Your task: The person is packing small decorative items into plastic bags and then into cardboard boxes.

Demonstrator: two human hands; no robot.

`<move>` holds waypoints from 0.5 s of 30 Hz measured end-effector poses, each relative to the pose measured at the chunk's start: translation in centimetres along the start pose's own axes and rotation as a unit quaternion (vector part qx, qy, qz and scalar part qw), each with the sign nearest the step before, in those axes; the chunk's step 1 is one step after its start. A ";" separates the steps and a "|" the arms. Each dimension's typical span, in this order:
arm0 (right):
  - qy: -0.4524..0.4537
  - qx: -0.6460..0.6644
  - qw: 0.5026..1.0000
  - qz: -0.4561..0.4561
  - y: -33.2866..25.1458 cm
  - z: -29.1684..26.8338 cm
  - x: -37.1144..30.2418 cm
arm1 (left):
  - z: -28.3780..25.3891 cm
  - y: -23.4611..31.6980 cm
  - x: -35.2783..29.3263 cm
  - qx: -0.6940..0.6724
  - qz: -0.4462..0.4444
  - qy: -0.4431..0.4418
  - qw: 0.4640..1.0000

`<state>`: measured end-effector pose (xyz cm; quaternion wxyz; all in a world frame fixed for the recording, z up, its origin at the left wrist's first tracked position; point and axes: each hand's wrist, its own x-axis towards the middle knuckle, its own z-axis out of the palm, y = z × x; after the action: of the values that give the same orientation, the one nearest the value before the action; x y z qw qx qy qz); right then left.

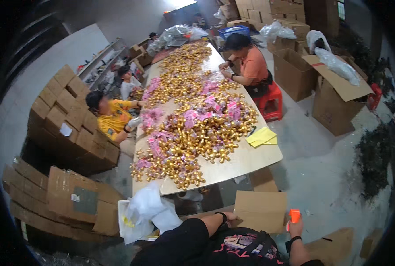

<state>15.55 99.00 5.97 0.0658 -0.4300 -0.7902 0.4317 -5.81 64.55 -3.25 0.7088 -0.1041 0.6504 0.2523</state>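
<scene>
My left hand [231, 217] is at the left edge of an upright cardboard flap [260, 210], its fingers closed on the edge. The flap belongs to a cardboard box standing low in front of me, mostly hidden by my body. To the right of the flap, my right hand [296, 228] is closed around an orange tool [295, 215] that looks like a tape dispenser; its lower part is hidden by the hand. Beyond the box, a long table [242, 163] carries a large heap of shiny gold pieces [180, 157] mixed with pink-labelled packets [191, 119].
Yellow sheets [262, 137] lie at the table's near right corner. A white bin [123, 215] with clear plastic bags [149, 208] stands at left. Stacked cartons [64, 119] line the left. Open cartons [337, 104] stand at right. Several people sit around the table, one on a red stool [272, 104].
</scene>
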 end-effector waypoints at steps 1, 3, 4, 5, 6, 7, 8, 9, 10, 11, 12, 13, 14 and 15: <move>0.008 -0.006 1.000 0.001 -0.2 0.0 -1.2 | 0.0 -0.2 1.0 0.004 0.005 -0.007 1.000; 0.107 -0.072 0.987 -0.093 -0.9 0.7 -3.6 | -0.7 -1.2 2.7 -0.102 0.028 -0.176 0.979; 0.103 -0.060 0.991 -0.061 -0.6 0.0 -6.1 | 0.5 1.5 -0.1 -0.005 0.058 -0.212 0.976; 0.109 -0.066 0.991 -0.050 -1.3 0.4 -7.4 | 2.6 1.1 -2.4 0.003 0.052 -0.222 0.974; 0.051 0.001 0.996 -0.072 -2.1 0.9 -8.6 | 4.2 0.9 -4.0 -0.035 0.091 -0.222 0.970; -0.006 0.070 0.993 -0.092 -2.7 1.3 -10.1 | 5.4 0.8 -4.5 -0.073 0.127 -0.223 0.964; -0.028 0.070 0.991 -0.107 -5.2 2.3 -10.8 | 4.5 -2.8 3.6 -0.007 0.191 -0.242 0.951; -0.095 0.029 0.988 -0.115 -5.1 3.3 -11.6 | 4.8 -3.0 3.8 -0.006 0.187 -0.250 0.950; -0.158 -0.009 0.981 -0.115 -5.0 4.2 -12.9 | 5.3 -2.2 2.5 -0.048 0.170 -0.245 0.953; -0.151 -0.008 0.984 -0.096 -6.2 4.8 -14.7 | 6.1 -1.6 0.7 -0.089 0.147 -0.240 0.955; -0.177 -0.061 0.977 -0.102 -8.4 5.3 -16.1 | 6.7 -1.1 -1.9 -0.080 0.129 -0.250 0.956; -0.209 -0.113 0.965 -0.113 -10.4 5.9 -17.4 | 6.8 -0.1 -5.7 -0.156 0.122 -0.242 0.950; -0.201 -0.108 0.968 -0.108 -11.5 6.7 -18.7 | 6.0 0.5 -8.2 -0.231 0.116 -0.229 0.939; -0.200 -0.105 0.970 -0.095 -12.2 7.7 -19.7 | 4.7 0.4 -8.6 -0.226 0.104 -0.233 0.940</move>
<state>16.53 76.49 15.50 -0.0986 -0.2625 -0.8653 0.4154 -2.10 65.21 5.85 0.7680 -0.1313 0.4004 0.4822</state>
